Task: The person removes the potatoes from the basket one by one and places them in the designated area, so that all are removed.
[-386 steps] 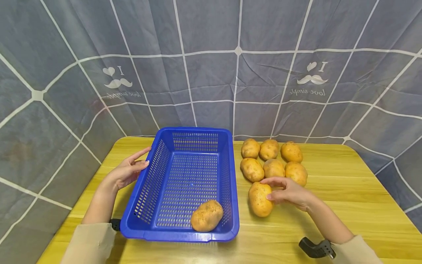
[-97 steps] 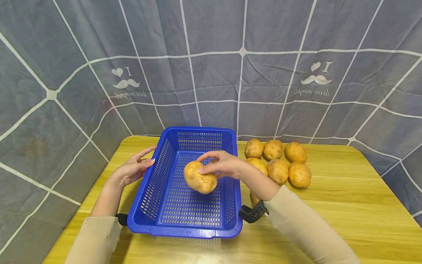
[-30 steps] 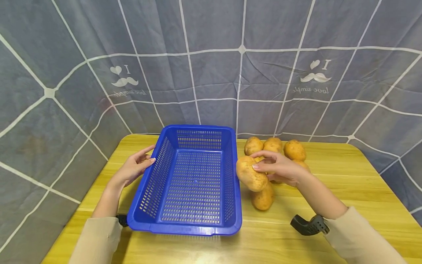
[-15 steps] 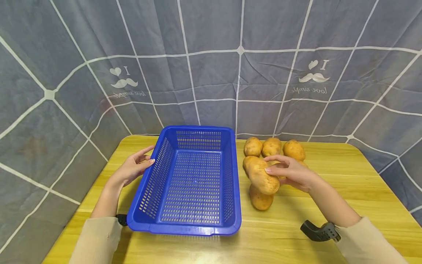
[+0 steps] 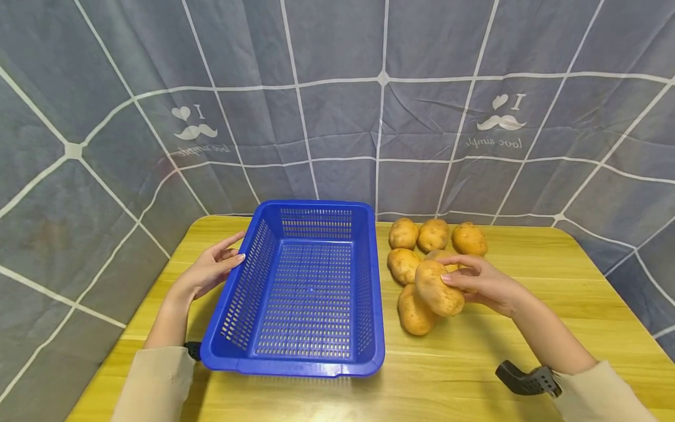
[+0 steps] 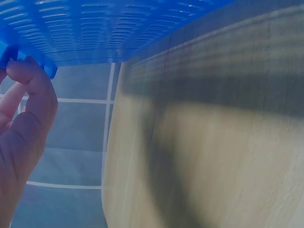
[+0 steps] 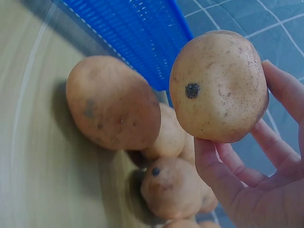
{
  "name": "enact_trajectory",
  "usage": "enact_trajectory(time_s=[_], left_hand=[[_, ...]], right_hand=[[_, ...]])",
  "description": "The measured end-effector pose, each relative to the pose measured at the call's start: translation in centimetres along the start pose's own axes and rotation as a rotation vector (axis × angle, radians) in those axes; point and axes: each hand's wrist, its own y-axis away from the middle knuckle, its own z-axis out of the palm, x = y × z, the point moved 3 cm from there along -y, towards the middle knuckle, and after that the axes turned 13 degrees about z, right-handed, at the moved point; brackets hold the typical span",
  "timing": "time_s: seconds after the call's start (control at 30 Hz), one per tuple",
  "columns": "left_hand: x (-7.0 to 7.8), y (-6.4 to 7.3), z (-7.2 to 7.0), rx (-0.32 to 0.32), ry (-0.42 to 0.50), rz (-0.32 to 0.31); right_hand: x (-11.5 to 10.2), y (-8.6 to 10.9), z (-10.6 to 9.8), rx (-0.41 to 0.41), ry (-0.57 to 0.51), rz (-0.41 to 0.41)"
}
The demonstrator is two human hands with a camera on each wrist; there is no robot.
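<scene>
An empty blue plastic basket [image 5: 290, 368] with slotted walls stands on the table. My left hand [image 5: 211, 271] holds its left rim, with thumb and index finger touching the lip; the other fingers are partly hidden. In the left wrist view, the bent thumb [image 6: 33, 95] meets the edge of the basket [image 6: 95, 33]. My right hand [image 5: 482, 284] grips a potato [image 5: 439, 290] in the air, right of the basket, between thumb and fingers. In the right wrist view this potato [image 7: 218, 88] shows a dark spot. Just below and left of it lies another potato [image 5: 415, 313].
Several more potatoes lie behind in loose rows, among them one potato [image 5: 404, 234] near the back edge and one potato [image 5: 469, 239] farther right. The wooden table [image 5: 532, 328] ends at a grey checked curtain [image 5: 337, 117] behind and at both sides.
The potato in my right hand has come out of the basket and moved right, over the other potatoes; in the last second it shifts farther right. My left hand stays at the rim.
</scene>
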Motion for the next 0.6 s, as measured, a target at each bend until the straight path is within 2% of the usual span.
enact_trajectory(time_s=[0.23, 0.6], left_hand=[[0.2, 0.1, 0.0, 0.004, 0.005, 0.002], [0.2, 0.1, 0.1, 0.019, -0.002, -0.010]], right_hand=[[1.5, 0.5, -1.3, 0.072, 0.034, 0.057], [3.3, 1.1, -2.3, 0.129, 0.057, 0.111]])
